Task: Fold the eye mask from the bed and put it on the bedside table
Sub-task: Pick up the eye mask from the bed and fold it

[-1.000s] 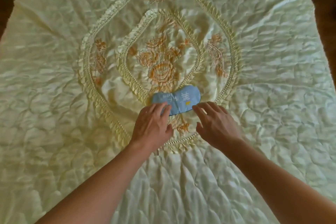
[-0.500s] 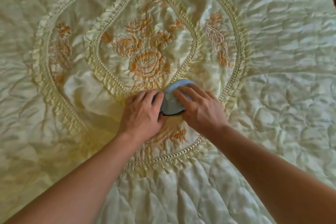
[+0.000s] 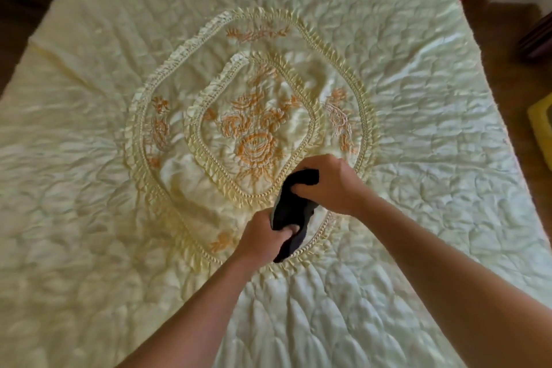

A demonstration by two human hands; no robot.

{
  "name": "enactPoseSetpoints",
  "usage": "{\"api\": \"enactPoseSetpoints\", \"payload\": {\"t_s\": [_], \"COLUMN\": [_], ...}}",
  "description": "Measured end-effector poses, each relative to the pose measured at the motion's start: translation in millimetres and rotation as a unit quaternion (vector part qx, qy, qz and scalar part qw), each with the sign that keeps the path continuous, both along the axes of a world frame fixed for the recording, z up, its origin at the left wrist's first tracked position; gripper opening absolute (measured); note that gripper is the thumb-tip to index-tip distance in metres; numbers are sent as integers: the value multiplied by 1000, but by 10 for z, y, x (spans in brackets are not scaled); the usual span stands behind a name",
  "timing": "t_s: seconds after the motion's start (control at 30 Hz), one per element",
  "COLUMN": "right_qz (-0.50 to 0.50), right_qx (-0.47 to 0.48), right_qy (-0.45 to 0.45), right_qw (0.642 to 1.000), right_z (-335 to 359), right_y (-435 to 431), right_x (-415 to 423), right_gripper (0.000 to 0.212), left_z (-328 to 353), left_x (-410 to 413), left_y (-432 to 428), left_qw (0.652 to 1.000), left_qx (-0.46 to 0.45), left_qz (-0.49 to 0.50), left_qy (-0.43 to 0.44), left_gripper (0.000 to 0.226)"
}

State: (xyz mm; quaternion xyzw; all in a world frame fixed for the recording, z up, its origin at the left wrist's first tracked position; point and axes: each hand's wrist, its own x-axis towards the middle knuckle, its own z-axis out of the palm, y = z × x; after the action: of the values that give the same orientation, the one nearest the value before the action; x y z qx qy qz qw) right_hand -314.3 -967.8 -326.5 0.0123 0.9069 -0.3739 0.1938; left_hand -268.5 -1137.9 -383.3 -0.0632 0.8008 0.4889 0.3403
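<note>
Left hand pinches the near end of the soft eye mask, dark side out, crumpled. Right hand clamps the far end; mask is bunched between both fists just above the pale yellow quilted satin bedspread. Beyond: ruffled oval trim, orange embroidered roses. Brown floor at right.

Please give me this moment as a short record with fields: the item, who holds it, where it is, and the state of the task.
item: eye mask, dark side showing
left hand: left hand grips its near end
right hand: right hand grips its far end
position: held over the bedspread, near the embroidered flowers
fold: partly bunched, cannot tell if neatly folded
bedside table: not in view
task state: mask in hand, not yet placed
</note>
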Motion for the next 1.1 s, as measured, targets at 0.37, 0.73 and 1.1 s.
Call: {"api": "enactPoseSetpoints", "payload": {"t_s": [0.37, 0.73, 1.1], "right_qz": [-239, -228, 14], "right_qx": [-376, -366, -206], "right_qy": [-197, -46, 235], "right_qw": [873, 901, 950], "right_z": [2261, 3327, 3643], "right_y": [-294, -770, -779], "right_x": [902, 1224, 1492], "right_gripper": [26, 27, 50], "left_z": [2801, 3794, 4113], "left_x": [839, 1180, 1037], "left_y": [-425, -790, -827], "left_qw": [888, 951, 908], "left_qx": [332, 234, 321], "left_qz": [191, 156, 236], "left_qy": [-253, -131, -128], "left_gripper": [30, 30, 25]}}
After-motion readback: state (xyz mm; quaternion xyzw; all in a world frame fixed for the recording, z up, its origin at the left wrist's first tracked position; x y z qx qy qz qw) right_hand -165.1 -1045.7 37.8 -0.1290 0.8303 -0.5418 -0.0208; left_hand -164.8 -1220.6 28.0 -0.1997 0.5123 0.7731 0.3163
